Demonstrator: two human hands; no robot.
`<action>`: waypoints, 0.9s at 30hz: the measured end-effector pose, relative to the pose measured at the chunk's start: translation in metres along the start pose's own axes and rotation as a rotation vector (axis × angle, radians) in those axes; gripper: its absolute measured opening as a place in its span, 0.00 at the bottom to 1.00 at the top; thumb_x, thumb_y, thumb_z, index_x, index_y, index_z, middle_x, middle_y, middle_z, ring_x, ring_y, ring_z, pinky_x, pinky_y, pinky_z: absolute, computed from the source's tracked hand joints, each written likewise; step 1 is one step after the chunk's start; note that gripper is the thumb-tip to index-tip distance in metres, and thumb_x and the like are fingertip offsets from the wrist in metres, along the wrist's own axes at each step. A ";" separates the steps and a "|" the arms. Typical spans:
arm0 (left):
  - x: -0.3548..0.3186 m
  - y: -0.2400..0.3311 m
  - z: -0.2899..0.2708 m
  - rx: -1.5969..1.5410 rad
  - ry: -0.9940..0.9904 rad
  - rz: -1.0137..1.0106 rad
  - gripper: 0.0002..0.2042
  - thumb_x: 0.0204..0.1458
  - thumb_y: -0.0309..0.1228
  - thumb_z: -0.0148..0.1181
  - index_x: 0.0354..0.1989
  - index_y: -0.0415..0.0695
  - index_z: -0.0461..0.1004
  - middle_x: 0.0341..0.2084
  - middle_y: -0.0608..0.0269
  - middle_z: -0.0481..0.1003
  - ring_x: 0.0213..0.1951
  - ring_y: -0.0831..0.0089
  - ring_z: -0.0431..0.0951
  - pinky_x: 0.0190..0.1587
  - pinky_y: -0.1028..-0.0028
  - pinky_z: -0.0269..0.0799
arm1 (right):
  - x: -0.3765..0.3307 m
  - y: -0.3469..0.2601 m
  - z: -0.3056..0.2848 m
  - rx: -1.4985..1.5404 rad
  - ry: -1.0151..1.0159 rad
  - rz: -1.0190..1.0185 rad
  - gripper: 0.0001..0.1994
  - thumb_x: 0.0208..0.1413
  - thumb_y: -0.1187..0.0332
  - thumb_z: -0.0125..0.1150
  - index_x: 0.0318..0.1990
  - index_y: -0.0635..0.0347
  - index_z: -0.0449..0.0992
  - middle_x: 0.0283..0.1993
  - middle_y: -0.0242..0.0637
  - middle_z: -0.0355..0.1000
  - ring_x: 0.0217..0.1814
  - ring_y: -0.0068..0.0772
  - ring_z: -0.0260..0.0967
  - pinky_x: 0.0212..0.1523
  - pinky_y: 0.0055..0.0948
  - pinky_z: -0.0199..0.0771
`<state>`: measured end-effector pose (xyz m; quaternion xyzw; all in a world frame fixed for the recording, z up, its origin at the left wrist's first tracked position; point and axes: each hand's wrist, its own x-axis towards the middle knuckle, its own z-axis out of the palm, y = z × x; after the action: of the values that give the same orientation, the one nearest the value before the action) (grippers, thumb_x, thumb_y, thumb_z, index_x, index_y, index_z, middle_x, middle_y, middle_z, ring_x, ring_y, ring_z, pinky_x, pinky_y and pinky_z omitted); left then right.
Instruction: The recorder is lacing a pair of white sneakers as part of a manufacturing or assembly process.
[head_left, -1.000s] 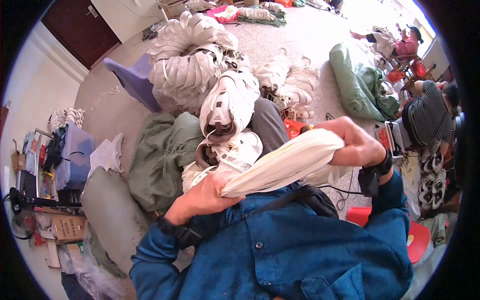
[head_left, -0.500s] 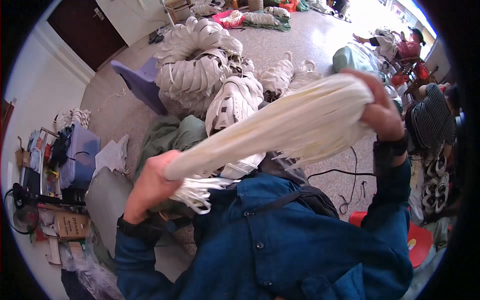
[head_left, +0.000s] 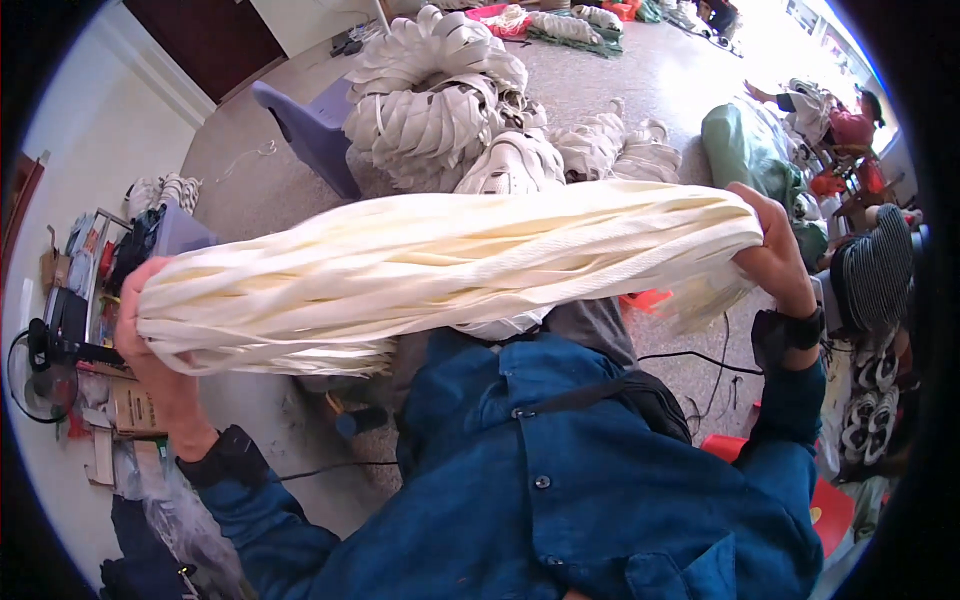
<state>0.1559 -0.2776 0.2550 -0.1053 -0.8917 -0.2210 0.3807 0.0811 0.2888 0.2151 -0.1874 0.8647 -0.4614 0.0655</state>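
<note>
Plainly, I saw the blue jacket (head_left: 470, 450), with a long bundle of flat cream laces (head_left: 450, 265) stretched before it. Out toward the jacket's sides, the left hand (head_left: 132, 335) and right hand (head_left: 780, 245) each curled round one end, dark wristbands (head_left: 785, 340) by its cuffs.
</note>
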 end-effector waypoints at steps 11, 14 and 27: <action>-0.049 -0.038 -0.024 -0.300 -0.809 -0.492 0.12 0.47 0.23 0.63 0.41 0.36 0.79 0.35 0.62 0.81 0.38 0.77 0.78 0.44 0.74 0.74 | 0.006 0.086 0.045 -0.117 0.033 -0.078 0.15 0.49 0.81 0.64 0.46 0.66 0.77 0.41 0.36 0.78 0.46 0.22 0.73 0.49 0.27 0.72; -0.100 -0.034 0.024 -0.536 -1.154 -0.725 0.16 0.46 0.21 0.63 0.46 0.38 0.80 0.36 0.64 0.82 0.39 0.80 0.78 0.44 0.75 0.74 | -0.018 0.160 0.077 -0.229 -0.014 -0.051 0.14 0.44 0.78 0.68 0.41 0.64 0.77 0.37 0.44 0.77 0.41 0.44 0.76 0.44 0.36 0.75; -0.191 -0.059 0.223 -0.212 -0.607 -0.343 0.16 0.53 0.32 0.60 0.46 0.34 0.74 0.41 0.47 0.76 0.44 0.55 0.77 0.49 0.63 0.71 | -0.025 0.159 0.114 -0.365 -0.220 0.072 0.15 0.48 0.73 0.59 0.46 0.63 0.74 0.42 0.45 0.76 0.49 0.48 0.74 0.52 0.39 0.73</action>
<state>0.1254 -0.2275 -0.0380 -0.0542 -0.9409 -0.3316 0.0432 0.0947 0.2902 0.0181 -0.2144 0.9277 -0.2714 0.1408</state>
